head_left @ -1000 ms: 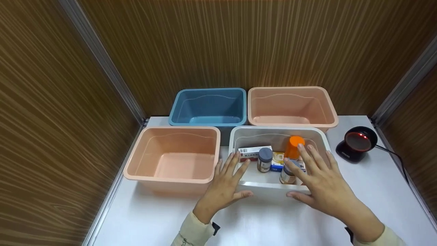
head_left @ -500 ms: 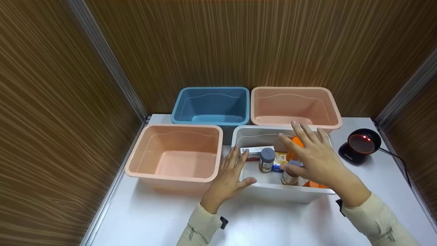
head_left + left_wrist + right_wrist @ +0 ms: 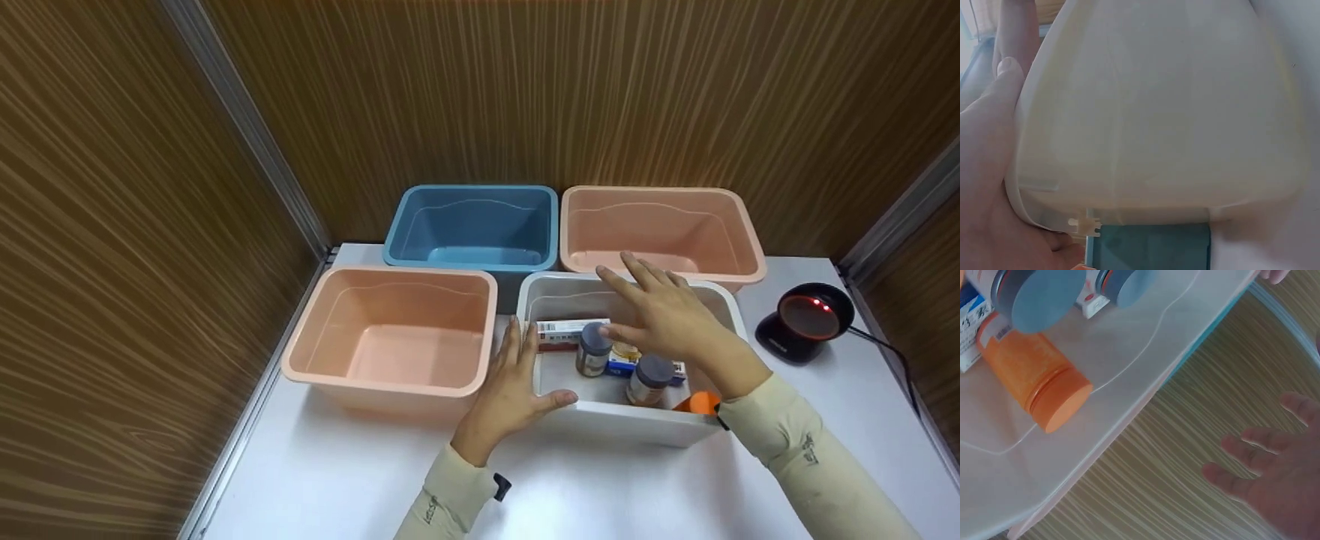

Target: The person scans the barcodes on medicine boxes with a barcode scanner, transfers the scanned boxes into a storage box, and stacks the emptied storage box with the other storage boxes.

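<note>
My left hand point(image 3: 506, 397) rests at the left rim of a white bin point(image 3: 637, 426), fingers extended; the left wrist view shows the hand along the bin's edge. My right hand point(image 3: 667, 311) hovers above the bin's far side with spread fingers, holding nothing. Inside stand two jars with grey lids, one jar point(image 3: 592, 352) towards the left and another jar point(image 3: 649, 381) nearer the front. Behind them lie a white carton point(image 3: 574, 331) and a blue-and-yellow carton point(image 3: 622, 363). An orange cap point(image 3: 703, 403) shows at the front right. An orange bottle point(image 3: 1027, 365) appears in the right wrist view.
A pink bin point(image 3: 390, 386) stands to the left. Behind are a blue bin point(image 3: 472, 266) and another pink bin point(image 3: 739, 232), close to the wood-patterned back wall point(image 3: 480, 90). A black scanner point(image 3: 806, 322) with a cable stands on the right.
My right hand has moved left and away from me over the white bin, uncovering the front jar and orange cap. My left hand stays by the left rim.
</note>
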The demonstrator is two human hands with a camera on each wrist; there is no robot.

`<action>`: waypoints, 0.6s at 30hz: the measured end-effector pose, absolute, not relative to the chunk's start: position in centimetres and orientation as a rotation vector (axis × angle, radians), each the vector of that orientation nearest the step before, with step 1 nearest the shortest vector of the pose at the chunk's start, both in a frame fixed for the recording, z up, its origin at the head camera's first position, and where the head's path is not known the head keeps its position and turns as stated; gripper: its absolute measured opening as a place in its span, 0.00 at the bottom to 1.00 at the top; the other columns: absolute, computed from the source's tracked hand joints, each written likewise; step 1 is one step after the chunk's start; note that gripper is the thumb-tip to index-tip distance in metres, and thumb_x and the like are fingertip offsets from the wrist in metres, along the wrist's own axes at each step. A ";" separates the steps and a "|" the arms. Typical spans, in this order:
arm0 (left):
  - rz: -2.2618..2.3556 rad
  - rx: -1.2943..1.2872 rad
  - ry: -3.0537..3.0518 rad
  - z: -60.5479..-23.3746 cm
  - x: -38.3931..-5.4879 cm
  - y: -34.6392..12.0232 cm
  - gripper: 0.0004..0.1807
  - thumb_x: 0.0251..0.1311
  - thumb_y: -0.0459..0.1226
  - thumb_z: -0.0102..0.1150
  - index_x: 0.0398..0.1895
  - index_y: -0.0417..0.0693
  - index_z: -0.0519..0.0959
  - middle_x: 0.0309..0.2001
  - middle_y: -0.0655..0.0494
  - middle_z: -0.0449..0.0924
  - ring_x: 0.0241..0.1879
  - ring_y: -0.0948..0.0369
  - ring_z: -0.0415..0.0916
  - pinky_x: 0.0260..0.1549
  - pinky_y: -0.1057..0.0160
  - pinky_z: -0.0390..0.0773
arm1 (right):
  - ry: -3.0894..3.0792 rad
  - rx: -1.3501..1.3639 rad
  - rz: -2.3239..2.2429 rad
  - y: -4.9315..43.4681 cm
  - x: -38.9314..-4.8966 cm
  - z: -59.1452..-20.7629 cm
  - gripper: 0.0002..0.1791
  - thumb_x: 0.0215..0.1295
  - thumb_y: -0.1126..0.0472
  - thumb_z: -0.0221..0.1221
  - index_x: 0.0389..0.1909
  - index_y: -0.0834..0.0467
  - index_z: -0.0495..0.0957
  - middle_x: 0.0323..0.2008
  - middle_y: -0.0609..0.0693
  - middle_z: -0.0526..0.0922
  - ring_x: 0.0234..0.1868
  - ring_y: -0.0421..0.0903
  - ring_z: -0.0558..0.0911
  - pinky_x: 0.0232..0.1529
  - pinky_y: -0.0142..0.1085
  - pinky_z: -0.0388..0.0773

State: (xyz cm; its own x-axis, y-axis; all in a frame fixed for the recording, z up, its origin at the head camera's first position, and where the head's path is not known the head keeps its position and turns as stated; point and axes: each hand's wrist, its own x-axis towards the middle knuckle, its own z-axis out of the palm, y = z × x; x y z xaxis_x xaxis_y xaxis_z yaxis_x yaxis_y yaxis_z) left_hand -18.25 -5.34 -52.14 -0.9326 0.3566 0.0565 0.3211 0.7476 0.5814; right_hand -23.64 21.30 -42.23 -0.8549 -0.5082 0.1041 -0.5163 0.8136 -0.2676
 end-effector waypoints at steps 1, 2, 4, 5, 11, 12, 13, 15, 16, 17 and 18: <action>0.935 0.546 2.879 -52.1 -18.3 -5.3 0.68 0.49 0.77 0.54 0.83 0.49 0.38 0.81 0.42 0.27 0.78 0.45 0.29 0.72 0.43 0.46 | -2.970 0.837 0.457 21.2 -24.0 -42.3 0.47 0.66 0.35 0.60 0.80 0.47 0.55 0.79 0.64 0.48 0.74 0.70 0.54 0.67 0.71 0.48; 0.919 0.530 2.876 -52.0 -18.3 -5.3 0.69 0.48 0.78 0.52 0.83 0.49 0.37 0.81 0.42 0.27 0.78 0.46 0.29 0.72 0.44 0.46 | -2.972 0.836 0.460 21.2 -24.3 -42.3 0.47 0.66 0.34 0.60 0.80 0.46 0.55 0.79 0.64 0.49 0.74 0.70 0.55 0.66 0.71 0.49; 0.892 0.500 2.874 -51.9 -18.3 -5.3 0.71 0.46 0.80 0.51 0.82 0.47 0.37 0.81 0.42 0.27 0.78 0.47 0.28 0.73 0.45 0.46 | -2.979 0.834 0.477 21.0 -25.0 -42.4 0.46 0.66 0.33 0.59 0.80 0.46 0.55 0.78 0.64 0.50 0.73 0.72 0.57 0.65 0.72 0.51; 0.882 0.490 2.872 -51.8 -18.3 -5.3 0.72 0.45 0.80 0.51 0.82 0.45 0.37 0.81 0.43 0.27 0.78 0.47 0.27 0.73 0.45 0.46 | -2.986 0.839 0.484 20.9 -25.3 -42.5 0.46 0.67 0.34 0.60 0.80 0.45 0.56 0.78 0.64 0.51 0.72 0.72 0.57 0.65 0.71 0.51; 0.836 0.457 2.870 -51.3 -18.1 -5.0 0.72 0.46 0.79 0.53 0.81 0.39 0.41 0.80 0.42 0.26 0.78 0.48 0.26 0.73 0.47 0.45 | -2.973 0.922 0.485 20.1 -26.8 -43.5 0.45 0.65 0.40 0.65 0.78 0.51 0.61 0.73 0.66 0.63 0.69 0.69 0.66 0.66 0.67 0.57; 0.828 0.456 2.871 -51.2 -18.1 -5.0 0.72 0.47 0.79 0.53 0.81 0.39 0.41 0.80 0.42 0.25 0.78 0.48 0.26 0.73 0.47 0.45 | -2.967 0.935 0.483 20.0 -27.0 -43.7 0.44 0.65 0.41 0.66 0.77 0.52 0.62 0.71 0.66 0.65 0.67 0.69 0.68 0.65 0.66 0.59; 0.821 0.454 2.870 -51.2 -18.1 -4.9 0.72 0.47 0.78 0.54 0.81 0.38 0.41 0.80 0.42 0.25 0.78 0.48 0.26 0.73 0.48 0.44 | -2.958 0.951 0.477 19.8 -27.2 -43.9 0.44 0.64 0.42 0.67 0.76 0.53 0.63 0.69 0.66 0.68 0.66 0.68 0.70 0.64 0.65 0.62; 0.806 0.449 2.868 -51.1 -18.1 -4.8 0.72 0.48 0.78 0.54 0.81 0.38 0.41 0.80 0.42 0.24 0.78 0.49 0.25 0.73 0.49 0.43 | -2.961 0.969 0.468 19.5 -27.5 -44.3 0.42 0.64 0.43 0.68 0.75 0.54 0.66 0.66 0.66 0.72 0.62 0.67 0.74 0.62 0.64 0.66; 0.799 0.447 2.867 -51.1 -18.1 -4.7 0.72 0.48 0.78 0.53 0.81 0.38 0.41 0.80 0.42 0.24 0.78 0.49 0.25 0.73 0.49 0.43 | -2.969 0.977 0.461 19.4 -27.6 -44.6 0.42 0.63 0.43 0.68 0.74 0.54 0.67 0.64 0.66 0.74 0.61 0.66 0.75 0.60 0.63 0.69; 0.796 0.445 2.868 -51.1 -18.1 -4.7 0.72 0.48 0.78 0.53 0.81 0.38 0.41 0.80 0.42 0.24 0.78 0.50 0.25 0.73 0.49 0.43 | -2.975 0.990 0.453 19.2 -27.7 -44.8 0.41 0.63 0.43 0.68 0.74 0.54 0.68 0.63 0.65 0.75 0.60 0.65 0.77 0.59 0.62 0.70; 0.796 0.443 2.868 -51.1 -18.1 -4.7 0.72 0.48 0.78 0.53 0.81 0.38 0.41 0.80 0.43 0.24 0.78 0.50 0.25 0.73 0.50 0.44 | -2.983 1.002 0.449 19.1 -27.8 -45.0 0.40 0.63 0.44 0.68 0.73 0.54 0.69 0.63 0.64 0.76 0.59 0.64 0.78 0.58 0.62 0.72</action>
State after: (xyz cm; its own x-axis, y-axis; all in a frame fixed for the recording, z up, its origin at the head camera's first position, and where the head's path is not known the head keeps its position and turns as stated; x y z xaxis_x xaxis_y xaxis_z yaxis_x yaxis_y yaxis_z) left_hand -18.12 -4.68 -51.15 -0.9483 0.3139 -0.0479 0.2443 0.8175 0.5215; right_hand -27.84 19.11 -45.03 -0.8007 -0.5966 0.0542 -0.5861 0.7615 -0.2767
